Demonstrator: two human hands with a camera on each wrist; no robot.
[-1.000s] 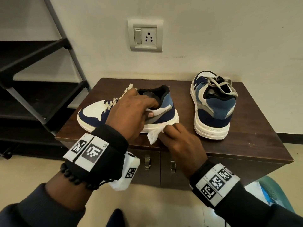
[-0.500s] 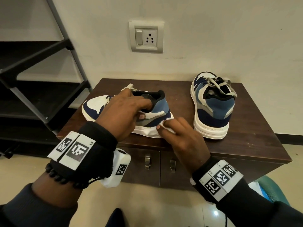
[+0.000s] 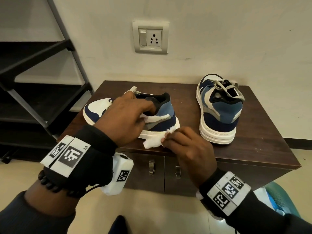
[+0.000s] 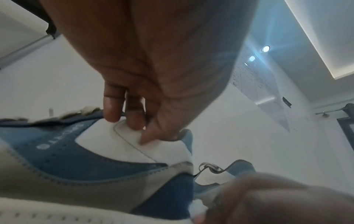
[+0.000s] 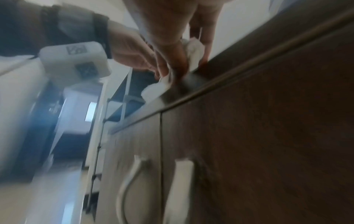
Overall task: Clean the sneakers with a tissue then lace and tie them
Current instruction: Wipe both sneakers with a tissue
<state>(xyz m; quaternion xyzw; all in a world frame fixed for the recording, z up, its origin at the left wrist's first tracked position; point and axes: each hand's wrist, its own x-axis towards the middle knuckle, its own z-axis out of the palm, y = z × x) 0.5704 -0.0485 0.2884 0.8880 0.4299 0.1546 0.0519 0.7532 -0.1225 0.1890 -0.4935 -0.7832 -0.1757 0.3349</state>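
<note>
Wiping the heel of a sneaker on the dark wooden desk

The left hand grips the collar of the blue-and-white leather sneaker, fingers curled over its edge. The right hand pinches a crumpled white tissue against the sole's heel. The second matching sneaker (laces loose) stands apart, right of those fingers.

Two blue-and-white sneakers: near sneaker side-on, tissue (crumpled, white) at its sole; far sneaker upright, loosely laced.
</note>
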